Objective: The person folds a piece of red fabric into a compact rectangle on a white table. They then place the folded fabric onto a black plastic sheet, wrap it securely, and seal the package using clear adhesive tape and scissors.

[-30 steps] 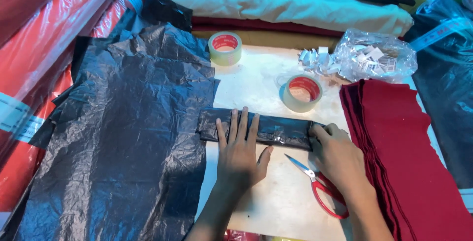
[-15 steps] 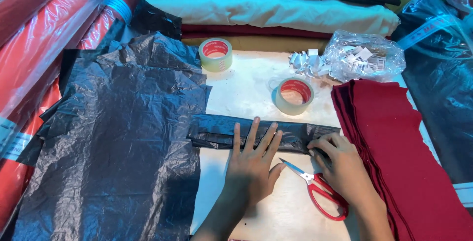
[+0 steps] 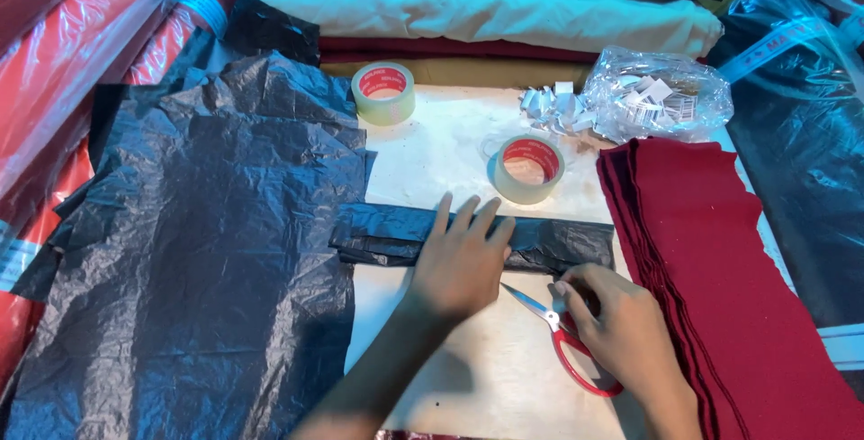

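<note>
1. Plastic first: the folded black plastic strip (image 3: 468,237) lies flat across the pale board (image 3: 432,148), just in front of the near tape roll (image 3: 526,168) and touching the big black plastic sheet (image 3: 189,251) at its left end.
2. My left hand (image 3: 459,264) presses flat on the strip's middle, fingers spread, palm down; nothing is clasped, it only pins the strip.
3. My right hand (image 3: 621,332) sits at the strip's right end, fingertips curled onto the corner; I can't tell whether it pinches the plastic or just touches it. It lies over the red-handled scissors (image 3: 562,336), which rest just in front of the strip.
4. Handling, my judgement: thin film, very light, limp, crinkly, probably slippery on the board; folds likely spring open if unpinned. It won't break but could tear on the scissor blades.
5. Best hold, I'd say: flat palm pressure mid-strip, pinch at the ends along the fold edge.
6. Right of the strip: dark red cloth stack (image 3: 720,296). Behind the strip: a second tape roll (image 3: 383,93) and a clear bag of small white tags (image 3: 657,94).
</note>
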